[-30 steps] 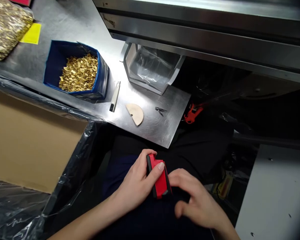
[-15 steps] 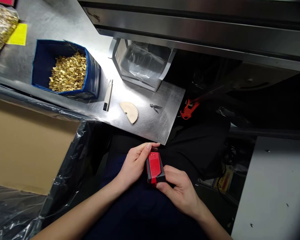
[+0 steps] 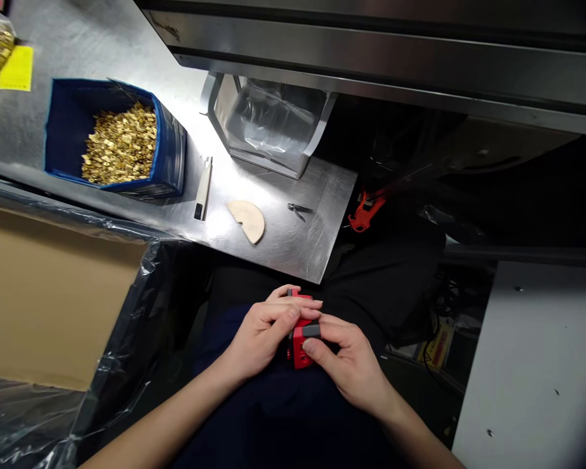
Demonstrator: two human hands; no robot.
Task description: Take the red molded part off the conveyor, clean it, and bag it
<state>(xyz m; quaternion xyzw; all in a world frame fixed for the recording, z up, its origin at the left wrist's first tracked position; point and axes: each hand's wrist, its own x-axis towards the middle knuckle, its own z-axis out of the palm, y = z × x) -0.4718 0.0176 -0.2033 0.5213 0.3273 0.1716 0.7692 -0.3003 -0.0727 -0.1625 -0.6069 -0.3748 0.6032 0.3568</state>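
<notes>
The metal table (image 3: 278, 244) spreads at eleven o'clock from the hands, and on it stands the blue box (image 3: 172, 156) with golden pieces (image 3: 122, 143). The left hand (image 3: 258, 335) and, at its three o'clock, the right hand (image 3: 351, 365) have their fingers clamped on the red-and-black block (image 3: 299, 339), between them. At the block's twelve o'clock lie small pliers (image 3: 299, 208).

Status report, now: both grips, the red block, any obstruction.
Left grip and right grip both on red-and-black block. Block partly hidden under them. No obstruction seen; half-round piece apart on metal table.
</notes>
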